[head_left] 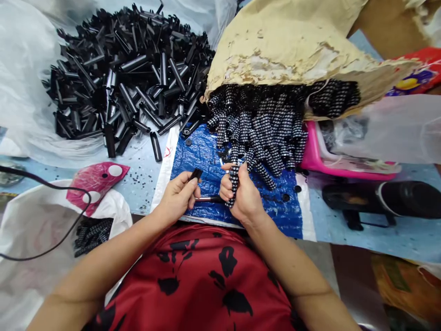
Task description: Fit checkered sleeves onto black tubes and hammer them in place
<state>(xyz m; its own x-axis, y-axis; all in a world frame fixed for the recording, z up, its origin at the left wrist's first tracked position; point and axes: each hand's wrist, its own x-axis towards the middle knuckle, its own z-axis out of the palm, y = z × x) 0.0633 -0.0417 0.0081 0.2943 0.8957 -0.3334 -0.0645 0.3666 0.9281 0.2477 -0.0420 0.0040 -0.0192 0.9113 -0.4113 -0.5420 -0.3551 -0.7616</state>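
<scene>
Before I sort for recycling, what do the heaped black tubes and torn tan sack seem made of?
Black tubes: probably glossy plastic, given bright highlights; coated metal is possible. Torn tan sack: likely matte paper, its surface peeling in ragged flakes.

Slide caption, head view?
Left hand holds a black piece, right hand a patterned tube, above a blue sheet.

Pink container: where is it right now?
In the head view, the pink container is on the right, beside the patterned tubes and just above the black cylinder in the image.
</scene>
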